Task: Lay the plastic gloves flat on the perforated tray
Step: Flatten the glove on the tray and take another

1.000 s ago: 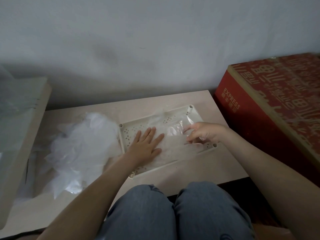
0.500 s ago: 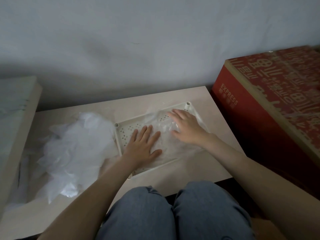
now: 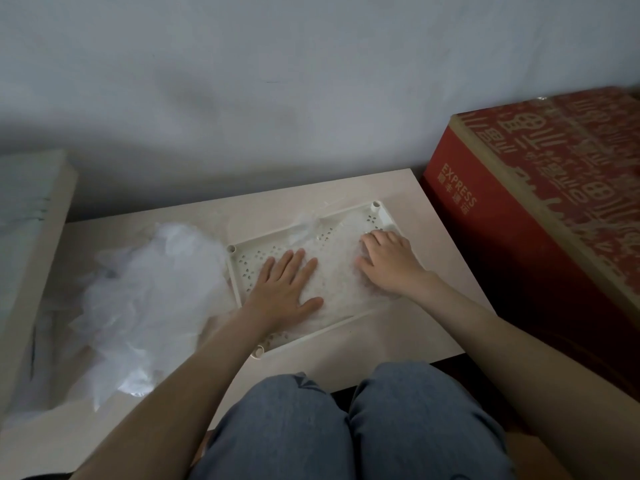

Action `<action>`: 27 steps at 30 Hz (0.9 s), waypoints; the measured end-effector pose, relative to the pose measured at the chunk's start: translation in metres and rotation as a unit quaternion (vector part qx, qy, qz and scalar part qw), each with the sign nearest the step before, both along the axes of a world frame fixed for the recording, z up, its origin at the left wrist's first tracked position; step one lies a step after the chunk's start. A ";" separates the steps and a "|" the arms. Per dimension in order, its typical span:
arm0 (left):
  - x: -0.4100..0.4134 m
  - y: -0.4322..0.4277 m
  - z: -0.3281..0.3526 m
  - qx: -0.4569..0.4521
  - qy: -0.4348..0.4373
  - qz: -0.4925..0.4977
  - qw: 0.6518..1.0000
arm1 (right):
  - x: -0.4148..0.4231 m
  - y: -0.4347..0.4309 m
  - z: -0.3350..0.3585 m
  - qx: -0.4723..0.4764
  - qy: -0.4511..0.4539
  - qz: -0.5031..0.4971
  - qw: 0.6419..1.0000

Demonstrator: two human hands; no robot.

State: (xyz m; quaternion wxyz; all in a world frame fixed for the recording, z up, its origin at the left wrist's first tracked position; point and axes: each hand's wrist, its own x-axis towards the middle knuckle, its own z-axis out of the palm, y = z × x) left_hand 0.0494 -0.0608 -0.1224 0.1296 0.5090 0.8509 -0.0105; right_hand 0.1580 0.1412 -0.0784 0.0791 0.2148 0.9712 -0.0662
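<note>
Currently both hands flat, fingers straight: left hand point(image 3: 284, 292) and right hand point(image 3: 389, 263) press a plastic glove point(image 3: 341, 289) onto the perforated tray point(image 3: 239, 268); loose glove pile point(image 3: 149, 296) lies just left on the surface point(image 3: 426, 327).

One head-worn wide-angle view, looking forward and down over the person's knees point(image 3: 287, 427) at a low table point(image 3: 415, 327) close in front. Tray point(image 3: 252, 265) sits mid-frame, wall point(image 3: 311, 81) fills the top, red box point(image 3: 519, 271) runs off the right edge.
</note>
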 end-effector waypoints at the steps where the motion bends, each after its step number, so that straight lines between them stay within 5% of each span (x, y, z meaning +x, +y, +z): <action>1: 0.000 0.000 0.000 -0.002 -0.001 -0.002 1.000 | 0.000 -0.001 -0.001 0.006 0.015 0.009 1.000; 4: -0.001 0.001 0.000 -0.002 -0.002 -0.008 1.000 | -0.004 -0.007 -0.001 -0.024 0.042 0.048 0.998; 7: -0.002 0.000 0.000 -0.006 -0.002 -0.011 1.000 | -0.010 -0.012 -0.005 -0.051 -0.032 0.096 0.994; 16: -0.006 -0.003 0.002 -0.007 -0.012 -0.032 0.999 | -0.004 0.003 -0.006 -0.057 -0.105 0.026 0.992; 21: -0.004 -0.003 0.006 -0.005 -0.010 -0.036 0.999 | 0.002 0.001 0.007 -0.131 -0.131 0.104 0.977; 27: 0.000 -0.001 0.006 -0.017 -0.006 -0.025 1.000 | 0.011 0.002 0.003 -0.065 -0.209 0.173 0.960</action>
